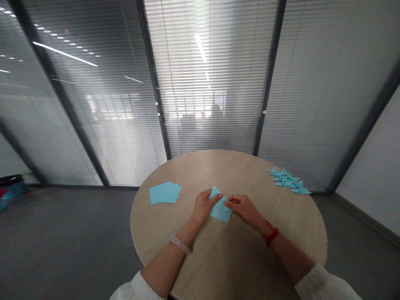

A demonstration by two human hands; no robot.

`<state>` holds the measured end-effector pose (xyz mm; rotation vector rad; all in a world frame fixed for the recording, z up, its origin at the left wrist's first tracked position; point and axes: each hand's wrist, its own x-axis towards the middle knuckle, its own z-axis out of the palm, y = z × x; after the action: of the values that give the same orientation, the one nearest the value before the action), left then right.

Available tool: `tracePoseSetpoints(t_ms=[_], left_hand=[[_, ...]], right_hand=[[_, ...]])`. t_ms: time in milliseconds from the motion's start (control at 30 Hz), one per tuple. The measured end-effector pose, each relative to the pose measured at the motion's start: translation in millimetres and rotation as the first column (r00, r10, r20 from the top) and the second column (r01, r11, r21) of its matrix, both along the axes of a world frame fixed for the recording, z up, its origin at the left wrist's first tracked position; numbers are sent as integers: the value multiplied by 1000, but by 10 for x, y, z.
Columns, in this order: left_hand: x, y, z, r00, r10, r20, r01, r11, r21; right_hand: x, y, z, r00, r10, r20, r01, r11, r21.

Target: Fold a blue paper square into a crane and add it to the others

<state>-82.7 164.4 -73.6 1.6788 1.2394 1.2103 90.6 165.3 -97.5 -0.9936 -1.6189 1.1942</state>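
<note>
A partly folded sheet of light blue paper [221, 211] is between my two hands over the middle of the table. My left hand [204, 205] grips its left side, with the thumb lying across the top face. On the other side, my right hand [244, 207] pinches the paper's right edge between thumb and fingers. The sheet's upper end comes to a point above my left thumb. Exact fold lines are too small to make out.
A fanned stack of blue paper sheets [165, 193] lies on the round wooden table [212, 166] at the left. Several folded blue paper cranes [286, 180] sit near the right edge. Behind the table stands a glass wall with blinds [212, 125].
</note>
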Motion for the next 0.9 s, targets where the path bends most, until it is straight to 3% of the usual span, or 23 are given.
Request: tracePoseSetpoints(t_ms=[233,700,900], left_hand=[[5,11,-25,997,-48,66,51,997,-50],[-28,57,-33,988,-31,149,55,985,-161],[-28,56,-27,997,6,78,5,990,-139]], right_hand=[[-3,-15,15,1000,4,7,-4,1000,-26],[5,6,-17,999,1,35,1,999,-49],[3,-10,10,999,17,36,-15,998,-53]])
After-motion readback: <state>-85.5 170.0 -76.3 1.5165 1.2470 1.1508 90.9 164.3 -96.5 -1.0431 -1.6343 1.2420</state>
